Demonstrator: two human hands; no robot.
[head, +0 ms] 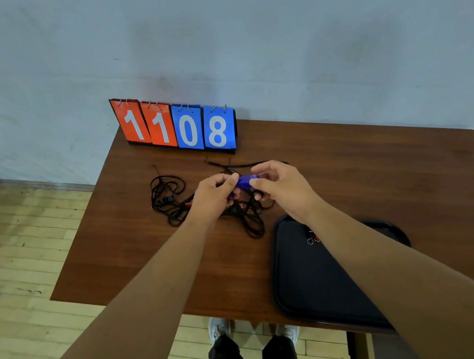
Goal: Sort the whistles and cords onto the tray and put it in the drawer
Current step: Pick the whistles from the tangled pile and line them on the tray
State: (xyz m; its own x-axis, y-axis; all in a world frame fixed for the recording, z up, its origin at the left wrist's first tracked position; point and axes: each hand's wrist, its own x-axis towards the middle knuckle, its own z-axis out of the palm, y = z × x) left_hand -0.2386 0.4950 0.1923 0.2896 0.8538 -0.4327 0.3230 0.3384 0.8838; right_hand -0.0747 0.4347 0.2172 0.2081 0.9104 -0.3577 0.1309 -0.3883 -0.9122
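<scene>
Head view: the left hand [215, 195] and right hand [281, 187] come together, both pinching one blue whistle [246, 181] above a tangle of black cords [172, 200] on the bench [363, 169]. The cords are too knotted to count. One black tray [308, 284] lies near the right forearm, with one small ring [310, 241] on it. Four number cards [175, 125] stand behind, two orange and two blue.

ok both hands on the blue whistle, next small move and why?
Probably ease the blue whistle clear of the black cords, toward the tray. The left hand and right hand both pinch it just above the tangle, and the tray lies under the right forearm.
</scene>
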